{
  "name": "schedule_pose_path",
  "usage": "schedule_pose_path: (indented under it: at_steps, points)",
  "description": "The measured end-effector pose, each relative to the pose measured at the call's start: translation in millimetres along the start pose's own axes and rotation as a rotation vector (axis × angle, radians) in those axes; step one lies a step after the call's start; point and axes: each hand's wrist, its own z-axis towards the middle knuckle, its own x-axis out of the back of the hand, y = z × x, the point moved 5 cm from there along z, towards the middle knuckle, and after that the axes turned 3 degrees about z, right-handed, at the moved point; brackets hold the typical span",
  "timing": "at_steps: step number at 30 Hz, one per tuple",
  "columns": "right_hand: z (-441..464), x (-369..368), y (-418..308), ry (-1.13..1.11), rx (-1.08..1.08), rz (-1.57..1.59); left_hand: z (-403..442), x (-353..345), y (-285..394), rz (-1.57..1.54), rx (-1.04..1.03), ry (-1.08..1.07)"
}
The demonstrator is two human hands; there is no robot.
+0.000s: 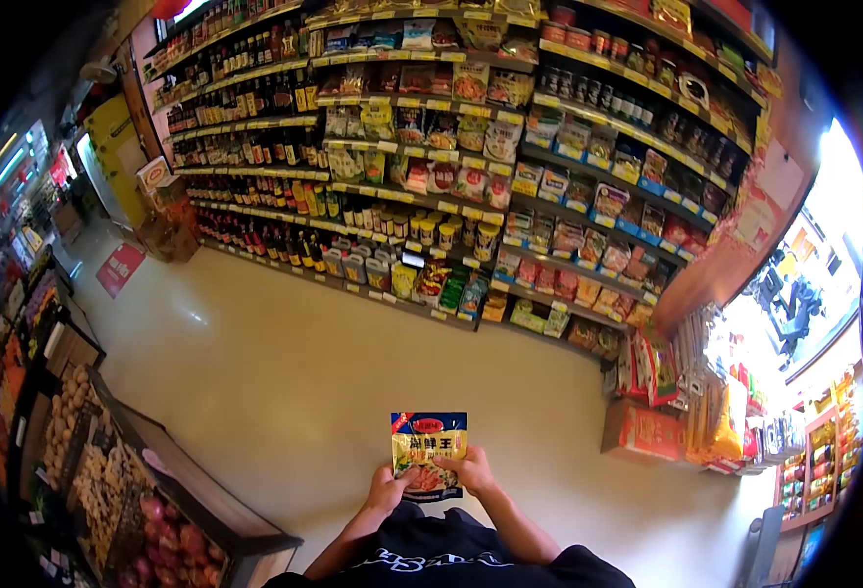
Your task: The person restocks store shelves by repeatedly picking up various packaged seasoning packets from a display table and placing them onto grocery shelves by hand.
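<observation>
A yellow and dark blue seasoning packet (429, 432) with large dark characters and a food picture is held up in front of my body. My left hand (389, 487) grips its lower left side, the thumb lying over the front. On the opposite edge, my right hand (472, 470) pinches the packet with its thumb across the front. The fingers behind the packet are hidden.
Tall shelves (407, 191) of bottles, jars and bags curve across the far side. At the lower left stands a produce bin (206, 490) with onions (169, 544). Stacked goods and a red box (639, 428) sit at right. Pale floor (284, 363) lies between.
</observation>
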Motion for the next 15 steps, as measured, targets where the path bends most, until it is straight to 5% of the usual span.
schedule_pose_path:
  at_steps: [8,12,15]
  points:
    - [177,-31,-100,0.098,0.196,-0.028,193,28,120,0.063,-0.002,-0.125]
    - [249,-25,-146,0.174,0.338,0.054,289,22,161,0.216,-0.227,-0.167]
    - [303,-12,-181,0.2,0.381,0.061,353,12,187,0.287,-0.205,-0.169]
